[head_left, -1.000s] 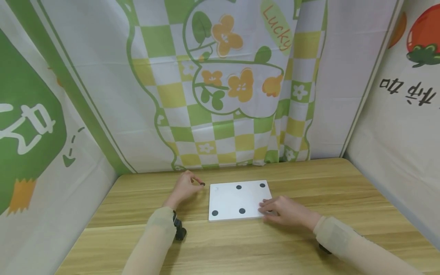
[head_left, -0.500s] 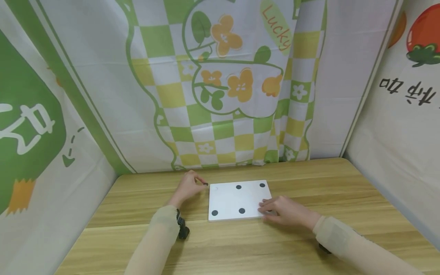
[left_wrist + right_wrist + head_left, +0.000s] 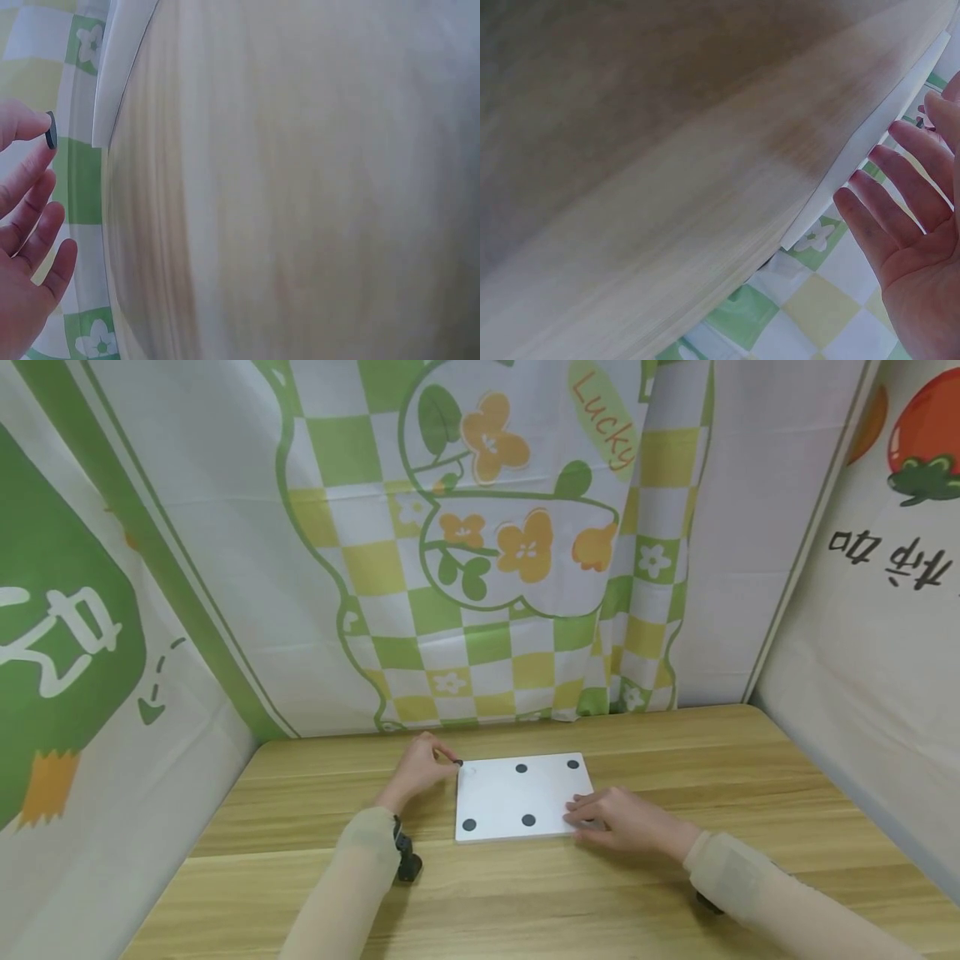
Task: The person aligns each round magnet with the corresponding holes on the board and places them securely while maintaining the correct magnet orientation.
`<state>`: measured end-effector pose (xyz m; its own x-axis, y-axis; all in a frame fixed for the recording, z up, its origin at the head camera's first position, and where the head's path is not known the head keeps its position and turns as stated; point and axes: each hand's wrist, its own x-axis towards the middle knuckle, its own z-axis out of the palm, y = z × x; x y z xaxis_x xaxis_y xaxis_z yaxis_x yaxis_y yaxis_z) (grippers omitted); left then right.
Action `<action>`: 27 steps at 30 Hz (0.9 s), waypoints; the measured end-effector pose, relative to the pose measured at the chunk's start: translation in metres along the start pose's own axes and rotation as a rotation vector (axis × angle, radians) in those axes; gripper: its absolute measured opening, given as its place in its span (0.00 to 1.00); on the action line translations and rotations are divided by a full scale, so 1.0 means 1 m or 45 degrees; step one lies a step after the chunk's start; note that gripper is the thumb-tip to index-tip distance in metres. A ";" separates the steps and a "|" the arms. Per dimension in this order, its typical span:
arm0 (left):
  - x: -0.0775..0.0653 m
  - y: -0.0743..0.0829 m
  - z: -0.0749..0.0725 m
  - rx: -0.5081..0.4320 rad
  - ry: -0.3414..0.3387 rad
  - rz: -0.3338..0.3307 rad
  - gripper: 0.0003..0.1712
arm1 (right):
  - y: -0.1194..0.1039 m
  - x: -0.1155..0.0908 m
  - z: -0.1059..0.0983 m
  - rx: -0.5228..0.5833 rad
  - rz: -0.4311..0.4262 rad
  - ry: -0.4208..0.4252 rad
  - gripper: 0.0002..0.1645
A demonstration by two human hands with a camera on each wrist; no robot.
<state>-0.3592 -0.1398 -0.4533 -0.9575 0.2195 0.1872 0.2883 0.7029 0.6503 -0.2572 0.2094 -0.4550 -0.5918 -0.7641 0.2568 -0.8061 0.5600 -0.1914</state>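
Observation:
A white rectangular board (image 3: 495,797) lies flat on the table, with several round black discs on it, one of them at the front left (image 3: 469,825). Between thumb and index finger, my left hand (image 3: 416,770) pinches another small black disc (image 3: 51,130) at the board's back left corner. The other fingers of that hand spread loosely in the left wrist view. A faint round mark (image 3: 472,771) shows near that corner. My right hand (image 3: 626,820) rests its extended fingers on the board's front right part, covering what lies beneath.
The wooden table (image 3: 570,902) extends around the board on all sides. Behind it hangs a checkered green and yellow curtain (image 3: 487,643). Printed cloth walls stand at left (image 3: 217,735) and right (image 3: 847,693). Both wrists carry black camera mounts.
My left hand has moved right with the pinched disc, from beside the board to its back left corner. The right hand and the board have stayed in place.

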 end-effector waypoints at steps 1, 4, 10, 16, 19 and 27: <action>0.000 0.000 0.001 0.000 0.000 0.006 0.06 | 0.000 0.000 0.000 -0.001 0.001 0.000 0.17; 0.001 0.002 0.002 -0.007 0.000 0.016 0.07 | 0.000 0.000 0.000 0.000 0.004 -0.002 0.17; 0.001 0.004 0.006 0.023 -0.004 0.029 0.07 | -0.001 0.000 0.000 0.006 0.004 -0.002 0.16; 0.002 0.008 0.008 0.033 -0.035 0.015 0.06 | 0.000 0.000 0.000 -0.004 0.006 -0.007 0.17; 0.003 0.009 0.009 0.037 -0.053 0.009 0.07 | 0.001 0.000 0.000 -0.007 0.008 -0.009 0.17; 0.006 0.009 0.012 0.036 -0.084 -0.011 0.08 | 0.000 0.000 0.000 -0.020 0.008 -0.006 0.17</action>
<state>-0.3626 -0.1242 -0.4555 -0.9573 0.2570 0.1324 0.2815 0.7236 0.6302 -0.2573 0.2096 -0.4549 -0.5967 -0.7621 0.2511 -0.8024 0.5696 -0.1779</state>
